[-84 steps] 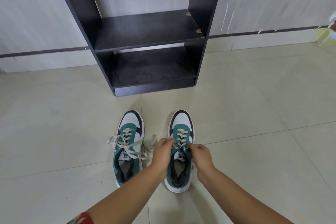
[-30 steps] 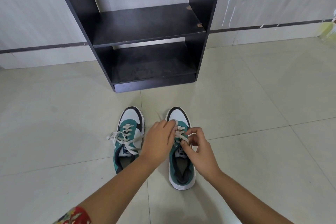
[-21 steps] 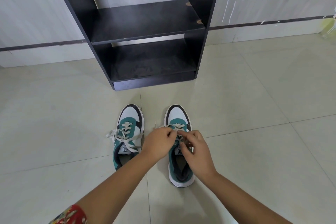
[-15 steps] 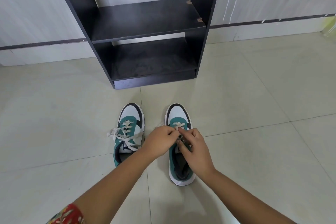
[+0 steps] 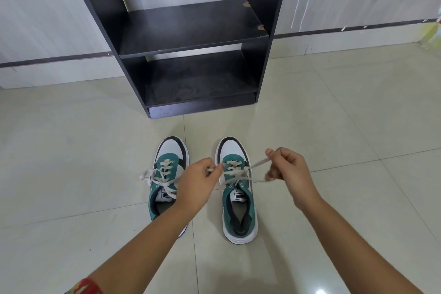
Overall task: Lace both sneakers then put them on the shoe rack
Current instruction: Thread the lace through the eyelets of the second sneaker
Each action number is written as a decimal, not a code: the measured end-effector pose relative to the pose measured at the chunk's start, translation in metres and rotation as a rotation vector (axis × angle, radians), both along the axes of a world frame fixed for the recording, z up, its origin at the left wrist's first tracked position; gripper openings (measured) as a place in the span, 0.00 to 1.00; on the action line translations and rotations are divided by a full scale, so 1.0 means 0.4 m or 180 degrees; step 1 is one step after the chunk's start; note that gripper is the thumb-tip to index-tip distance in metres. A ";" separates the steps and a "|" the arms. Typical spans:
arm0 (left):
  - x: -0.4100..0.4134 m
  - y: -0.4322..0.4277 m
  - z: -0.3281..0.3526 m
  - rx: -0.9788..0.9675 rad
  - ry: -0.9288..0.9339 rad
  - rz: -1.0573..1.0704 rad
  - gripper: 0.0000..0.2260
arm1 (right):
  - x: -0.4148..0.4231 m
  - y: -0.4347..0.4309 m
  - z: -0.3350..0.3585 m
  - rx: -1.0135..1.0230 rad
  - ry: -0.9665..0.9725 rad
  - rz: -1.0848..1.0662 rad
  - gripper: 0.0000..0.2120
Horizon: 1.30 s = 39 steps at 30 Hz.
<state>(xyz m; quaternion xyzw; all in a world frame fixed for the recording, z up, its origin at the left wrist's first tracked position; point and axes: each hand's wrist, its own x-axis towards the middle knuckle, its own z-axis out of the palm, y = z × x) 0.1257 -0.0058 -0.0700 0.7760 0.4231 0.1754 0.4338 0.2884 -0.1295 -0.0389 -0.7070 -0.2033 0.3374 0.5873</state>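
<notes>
At lower centre, right sneaker (image 5: 238,200): flat on the floor tiles, toe toward the shoe rack, lace ends pulled out to both sides.
Lace (image 5: 259,163): stretched taut from the eyelets toward the right of the frame.
Right hand (image 5: 290,169): raised right of the shoe, grip pinched on the lace end.
Left hand (image 5: 199,182): between the two shoes, grip pinched on the other lace end.
Left sneaker (image 5: 167,174): just beside, laces loose, heel hidden by the forearm.
Shoe rack (image 5: 191,28): upper centre, dark shelves.
Floor (image 5: 71,162): pale tiles.
</notes>
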 end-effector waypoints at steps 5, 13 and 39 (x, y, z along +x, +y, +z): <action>-0.023 0.017 -0.021 0.0344 0.0471 0.0273 0.15 | 0.041 -0.018 -0.004 -0.1154 -0.1200 0.0082 0.12; -0.045 -0.001 -0.070 0.1088 0.2088 -0.1211 0.16 | -0.004 -0.060 -0.114 -0.3552 -0.2621 0.1659 0.17; -0.029 -0.046 -0.054 0.0599 0.0718 -0.0901 0.05 | -0.045 -0.041 -0.115 -0.1907 -0.1797 0.1358 0.09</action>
